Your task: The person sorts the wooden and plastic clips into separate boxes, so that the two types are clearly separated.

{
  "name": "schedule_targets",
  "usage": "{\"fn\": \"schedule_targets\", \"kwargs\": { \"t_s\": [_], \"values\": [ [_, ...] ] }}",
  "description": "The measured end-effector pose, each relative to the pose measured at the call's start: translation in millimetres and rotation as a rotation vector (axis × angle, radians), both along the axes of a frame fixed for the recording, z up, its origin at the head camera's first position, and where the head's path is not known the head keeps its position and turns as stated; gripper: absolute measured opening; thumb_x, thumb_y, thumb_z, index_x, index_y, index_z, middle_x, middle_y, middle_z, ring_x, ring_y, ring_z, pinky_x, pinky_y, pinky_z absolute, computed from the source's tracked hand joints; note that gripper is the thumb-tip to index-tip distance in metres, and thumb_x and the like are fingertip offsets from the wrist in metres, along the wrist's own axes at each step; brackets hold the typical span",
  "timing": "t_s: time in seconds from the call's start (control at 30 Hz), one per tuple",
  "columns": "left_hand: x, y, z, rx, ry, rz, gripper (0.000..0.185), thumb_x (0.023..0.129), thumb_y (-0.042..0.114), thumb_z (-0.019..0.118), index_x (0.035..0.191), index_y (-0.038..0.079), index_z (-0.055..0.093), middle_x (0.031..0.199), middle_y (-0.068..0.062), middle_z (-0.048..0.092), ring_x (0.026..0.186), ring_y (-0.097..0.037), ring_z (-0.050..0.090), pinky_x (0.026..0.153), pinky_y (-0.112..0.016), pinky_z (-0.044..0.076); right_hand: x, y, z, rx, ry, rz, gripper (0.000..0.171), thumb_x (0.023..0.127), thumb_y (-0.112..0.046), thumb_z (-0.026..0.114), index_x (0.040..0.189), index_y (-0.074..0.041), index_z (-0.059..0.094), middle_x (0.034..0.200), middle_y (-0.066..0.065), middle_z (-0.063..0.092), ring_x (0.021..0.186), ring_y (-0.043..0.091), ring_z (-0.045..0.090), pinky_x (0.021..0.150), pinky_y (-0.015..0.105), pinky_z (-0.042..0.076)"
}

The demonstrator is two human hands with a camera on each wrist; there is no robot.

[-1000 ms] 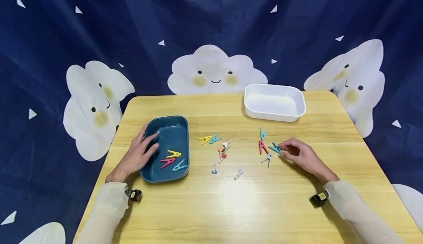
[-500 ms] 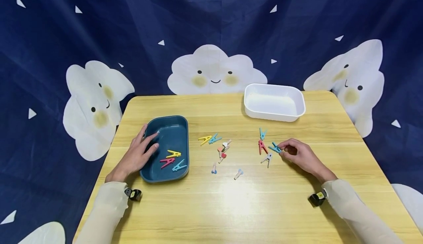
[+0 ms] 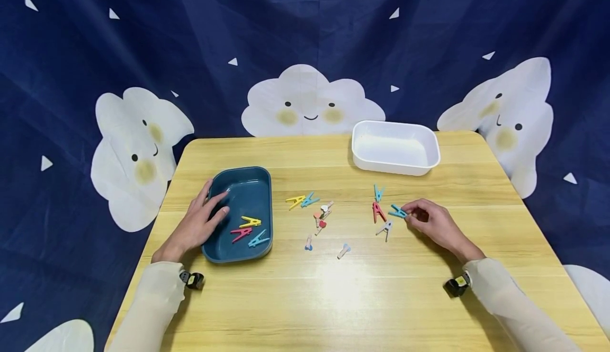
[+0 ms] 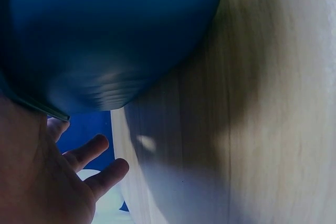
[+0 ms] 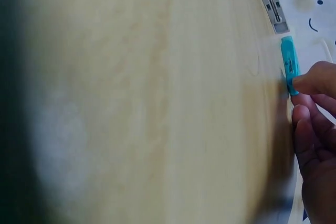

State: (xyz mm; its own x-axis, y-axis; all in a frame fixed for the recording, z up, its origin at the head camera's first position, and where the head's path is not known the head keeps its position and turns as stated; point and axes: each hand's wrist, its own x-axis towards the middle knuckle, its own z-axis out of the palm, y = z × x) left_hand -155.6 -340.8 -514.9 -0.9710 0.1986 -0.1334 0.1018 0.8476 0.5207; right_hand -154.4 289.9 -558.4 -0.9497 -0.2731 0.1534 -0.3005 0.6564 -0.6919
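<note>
My right hand (image 3: 431, 224) pinches one end of a teal-blue plastic clothespin (image 3: 397, 211) between thumb and fingers, low over the table. In the right wrist view the clothespin (image 5: 290, 64) points away from the fingertips, with a grey clothespin (image 5: 273, 3) beyond it. To its left lie a red clothespin (image 3: 378, 212), a light blue one (image 3: 378, 192) and the grey one (image 3: 387, 228). My left hand (image 3: 194, 224) rests across the left rim of a dark teal bin (image 3: 262, 182), its fingers loosely extended. Inside the bin are yellow (image 3: 251, 222), red (image 3: 241, 234) and blue (image 3: 258, 240) clothespins.
A white bin (image 3: 395, 169) stands at the back right of the wooden table (image 3: 305, 309). Mid-table lie a yellow clothespin (image 3: 296, 201), a blue clothespin (image 3: 310, 199) and several small wooden clips (image 3: 318, 219) with hearts or round tops. A cloud-patterned curtain (image 3: 314, 34) hangs behind.
The teal-blue clothespin in my right hand has turned slightly and shifted a little to the right. My left hand and the bins stay where they were.
</note>
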Motion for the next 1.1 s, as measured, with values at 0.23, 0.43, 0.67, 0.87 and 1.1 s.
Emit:
{"fn": "schedule_targets", "kwargs": {
  "t_s": [0.23, 0.43, 0.67, 0.87, 1.1],
  "values": [
    [0.1, -0.4, -0.4, 0.003, 0.000, 0.002, 0.067, 0.115, 0.056, 0.045, 0.170, 0.017, 0.040, 0.185, -0.002, -0.014, 0.166, -0.055, 0.007, 0.123, -0.084, 0.017, -0.5, 0.5, -1.2, 0.003, 0.043, -0.022, 0.018, 0.099, 0.002, 0.076, 0.115, -0.007, 0.079, 0.098, 0.006, 0.076, 0.080, 0.000, 0.060, 0.069, 0.014, 0.050],
    [1.0, -0.4, -0.9, 0.003, 0.003, 0.005, 0.067, 0.115, 0.055, 0.045, 0.170, 0.017, 0.040, 0.185, -0.002, -0.014, 0.166, -0.055, 0.007, 0.123, -0.084, 0.018, 0.5, 0.5, -1.6, -0.011, 0.021, -0.046, 0.020, 0.100, 0.001, 0.074, 0.117, -0.008, 0.080, 0.102, 0.008, 0.079, 0.082, 0.000, 0.061, 0.071, 0.013, 0.051],
    [0.9, -0.5, -0.8, 0.005, 0.003, 0.003, 0.067, 0.115, 0.055, 0.045, 0.170, 0.017, 0.041, 0.185, -0.002, -0.013, 0.166, -0.055, 0.007, 0.124, -0.084, 0.018, -2.0, -1.0, 5.3, -0.065, -0.003, -0.065, 0.018, 0.101, 0.000, 0.074, 0.118, -0.003, 0.080, 0.108, 0.017, 0.080, 0.087, -0.005, 0.065, 0.075, 0.009, 0.053],
    [-0.1, -0.7, 0.4, 0.002, 0.005, 0.008, 0.067, 0.115, 0.056, 0.045, 0.170, 0.017, 0.041, 0.185, -0.001, -0.013, 0.166, -0.055, 0.008, 0.124, -0.083, 0.018, -13.1, -12.8, 18.6, -0.094, 0.017, -0.046, 0.019, 0.102, 0.000, 0.074, 0.119, -0.003, 0.079, 0.110, 0.017, 0.080, 0.091, -0.006, 0.067, 0.079, 0.007, 0.054],
    [0.0, 0.8, 0.5, 0.003, 0.004, 0.006, 0.067, 0.115, 0.056, 0.045, 0.170, 0.016, 0.041, 0.185, -0.003, -0.013, 0.165, -0.055, 0.008, 0.123, -0.084, 0.018, -28.9, -39.7, 27.7, -0.118, 0.031, -0.002, 0.021, 0.100, 0.001, 0.076, 0.120, -0.004, 0.080, 0.109, 0.014, 0.079, 0.092, -0.004, 0.066, 0.084, 0.008, 0.054]
  ]
}}
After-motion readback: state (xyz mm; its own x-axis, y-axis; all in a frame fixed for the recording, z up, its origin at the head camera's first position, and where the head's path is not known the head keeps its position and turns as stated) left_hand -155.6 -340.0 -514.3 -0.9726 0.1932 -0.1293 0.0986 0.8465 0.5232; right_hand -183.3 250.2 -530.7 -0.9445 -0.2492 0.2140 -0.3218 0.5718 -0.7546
